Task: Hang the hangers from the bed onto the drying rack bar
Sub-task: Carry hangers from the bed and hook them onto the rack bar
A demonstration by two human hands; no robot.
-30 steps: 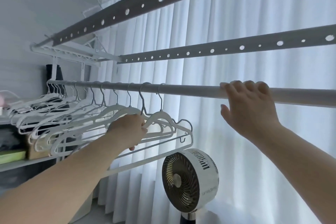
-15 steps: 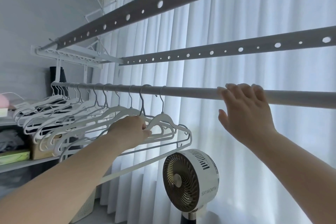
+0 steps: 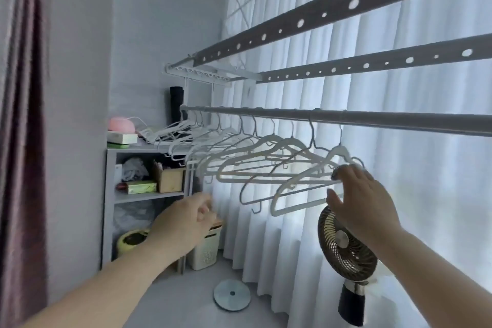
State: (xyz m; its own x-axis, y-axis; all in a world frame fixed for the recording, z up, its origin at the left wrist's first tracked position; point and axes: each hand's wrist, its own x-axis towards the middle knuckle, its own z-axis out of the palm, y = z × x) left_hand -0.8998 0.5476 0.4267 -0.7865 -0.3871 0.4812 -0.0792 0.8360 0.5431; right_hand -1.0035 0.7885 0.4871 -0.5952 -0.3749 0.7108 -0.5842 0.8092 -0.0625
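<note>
Several white hangers (image 3: 266, 168) hang by their hooks in a row on the round drying rack bar (image 3: 372, 118). My right hand (image 3: 356, 200) is below the bar with its fingers spread, and the fingertips touch the end of the nearest hanger (image 3: 314, 184). My left hand (image 3: 183, 221) floats lower and to the left of the row, fingers loosely curled, with nothing in it. The bed is out of view.
Two flat perforated rack bars (image 3: 372, 64) run above the round bar. A white curtain (image 3: 399, 194) covers the window behind. A standing fan (image 3: 346, 245) is below my right hand. A grey shelf unit (image 3: 109, 194) with boxes stands at the left, a white bin (image 3: 205, 247) beside it.
My left hand let go of the hangers and dropped down to the left. My right hand left the bar and came down to the nearest hanger. The view swung left.
</note>
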